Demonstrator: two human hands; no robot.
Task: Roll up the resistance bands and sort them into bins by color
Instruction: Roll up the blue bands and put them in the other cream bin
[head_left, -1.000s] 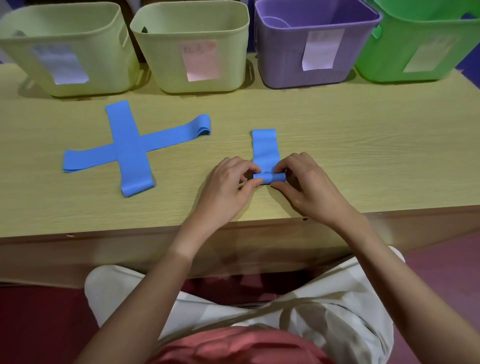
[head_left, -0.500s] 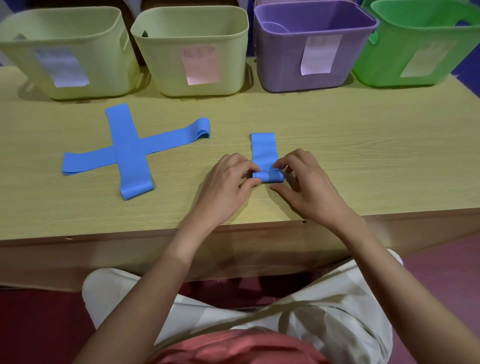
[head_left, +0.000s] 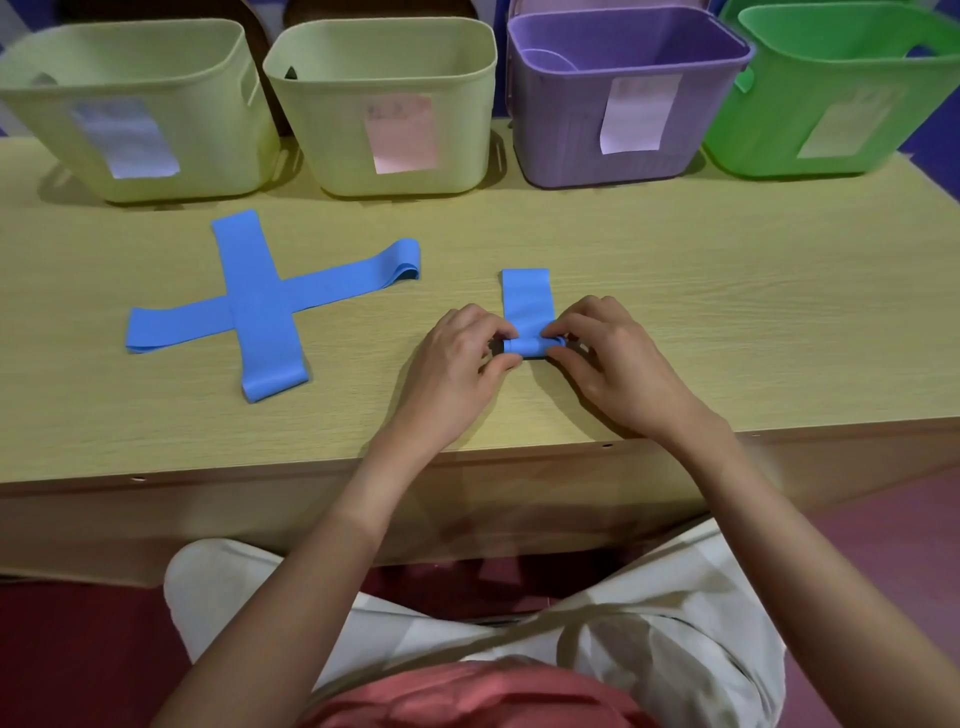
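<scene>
Band (head_left: 525, 301) half rolled — roll ends hidden under both hands' fingertips.

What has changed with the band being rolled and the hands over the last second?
The roll has crept a little farther from the table's near edge, so the flat tail of the blue band looks slightly shorter. The left hand and right hand moved with it and keep pinching its ends. The two crossed blue bands and the four bins did not shift on the table.
</scene>
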